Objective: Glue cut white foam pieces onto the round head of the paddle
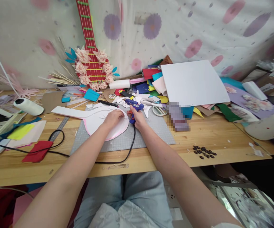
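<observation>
A white guitar-shaped foam cutout (96,126) with a pink-tinged edge lies on the grey cutting mat (117,144), its neck pointing left. My left hand (113,119) rests over the round body, fingers curled and closed at its upper right rim; the fingertips are partly hidden. My right hand (138,118) grips a blue hot glue gun (134,104), nozzle pointing left above the rim. From the gun's handle a black cord (130,150) loops down across the mat and off to the left. White foam scraps (147,109) and a black pen (107,103) lie just behind.
A red paper guitar with pale roses (92,68) leans against the curtain. White-handled scissors (159,110), a large white board (194,83) and coloured sheets fill the back right. Small black oval pieces (204,152) lie front right. A metal ruler (59,128) and red felt (37,151) are left.
</observation>
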Demonstrator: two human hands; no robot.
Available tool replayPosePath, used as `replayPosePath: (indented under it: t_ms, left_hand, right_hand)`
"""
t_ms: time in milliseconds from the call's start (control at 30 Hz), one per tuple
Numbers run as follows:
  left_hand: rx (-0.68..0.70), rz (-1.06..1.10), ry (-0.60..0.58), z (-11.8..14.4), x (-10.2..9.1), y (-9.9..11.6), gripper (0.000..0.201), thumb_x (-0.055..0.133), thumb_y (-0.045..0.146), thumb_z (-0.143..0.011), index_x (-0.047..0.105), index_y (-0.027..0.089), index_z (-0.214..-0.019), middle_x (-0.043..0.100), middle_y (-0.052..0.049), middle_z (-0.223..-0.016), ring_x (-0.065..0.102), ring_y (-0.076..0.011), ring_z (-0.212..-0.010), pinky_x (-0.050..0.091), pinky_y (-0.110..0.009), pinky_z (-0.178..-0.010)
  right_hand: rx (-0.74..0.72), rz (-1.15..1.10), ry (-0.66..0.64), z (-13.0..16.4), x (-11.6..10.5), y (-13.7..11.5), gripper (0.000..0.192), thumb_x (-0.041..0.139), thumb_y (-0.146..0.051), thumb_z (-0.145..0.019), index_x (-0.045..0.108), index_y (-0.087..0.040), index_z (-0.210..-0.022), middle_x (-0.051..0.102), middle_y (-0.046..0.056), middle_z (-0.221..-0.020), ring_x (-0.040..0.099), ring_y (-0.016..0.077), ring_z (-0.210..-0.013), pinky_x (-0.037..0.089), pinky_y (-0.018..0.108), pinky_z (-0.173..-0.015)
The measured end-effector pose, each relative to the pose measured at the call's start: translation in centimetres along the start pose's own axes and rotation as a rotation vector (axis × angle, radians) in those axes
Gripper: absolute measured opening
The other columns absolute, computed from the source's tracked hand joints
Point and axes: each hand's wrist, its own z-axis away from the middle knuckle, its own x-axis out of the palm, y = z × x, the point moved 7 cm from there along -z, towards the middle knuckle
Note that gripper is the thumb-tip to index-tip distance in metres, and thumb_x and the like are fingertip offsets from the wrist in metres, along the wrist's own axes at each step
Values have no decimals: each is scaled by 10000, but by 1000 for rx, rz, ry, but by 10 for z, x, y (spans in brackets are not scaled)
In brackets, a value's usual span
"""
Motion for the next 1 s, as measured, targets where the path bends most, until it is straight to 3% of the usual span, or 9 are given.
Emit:
replayPosePath:
  t_ms: [333, 1000]
  left_hand:
    - [-95, 1, 52, 1, 2, -3, 294, 428, 83, -787, 694, 182, -860, 687, -48, -991, 593, -181, -994, 439, -300, -935]
    - [-150, -7, 50, -1, 2, -3, 309, 435, 92, -793, 719, 185, -872, 692, -50, -986, 603, -198, -981, 452, -296, -904]
  right_hand:
    - [3, 37, -27, -12, 1, 1, 279, 694, -426, -694, 522, -209, -724, 573, -47, -591, 591, 86, -569, 501, 187, -558]
    - [-18, -22, -54, -9, 4, 0, 316, 741, -435, -650, 530, -201, -665, 568, -50, -558, 567, 76, -532, 487, 184, -534]
